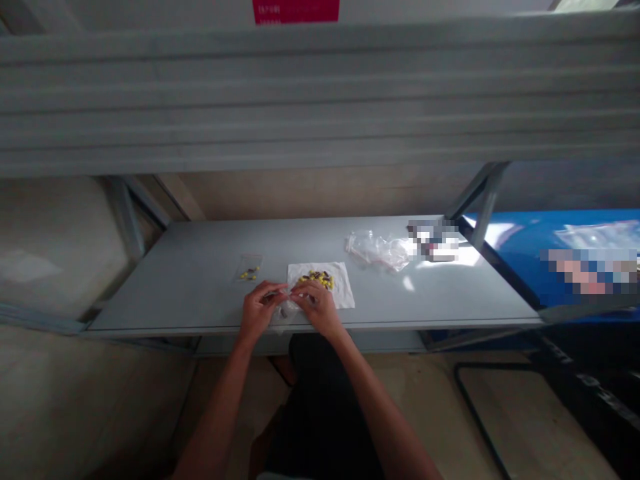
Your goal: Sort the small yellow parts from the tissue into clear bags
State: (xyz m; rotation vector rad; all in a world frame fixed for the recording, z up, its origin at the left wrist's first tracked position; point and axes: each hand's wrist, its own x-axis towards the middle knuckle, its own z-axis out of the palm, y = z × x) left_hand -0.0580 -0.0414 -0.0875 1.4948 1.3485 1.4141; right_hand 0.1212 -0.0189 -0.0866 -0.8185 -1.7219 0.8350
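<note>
We look forward and steeply down from the person's head, close above and just behind the front edge of a grey metal shelf [150,300].

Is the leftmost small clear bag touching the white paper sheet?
Apart: the head view shows grey shelf between the small clear bag and the white paper sheet.

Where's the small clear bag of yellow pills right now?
In the head view, the small clear bag lies on the grey shelf, left of the white paper sheet and just beyond the person's left hand.

Yellow and dark brown pills [315,280] dot a white paper sheet [341,292] on a pale grey metal shelf [175,290].
</note>
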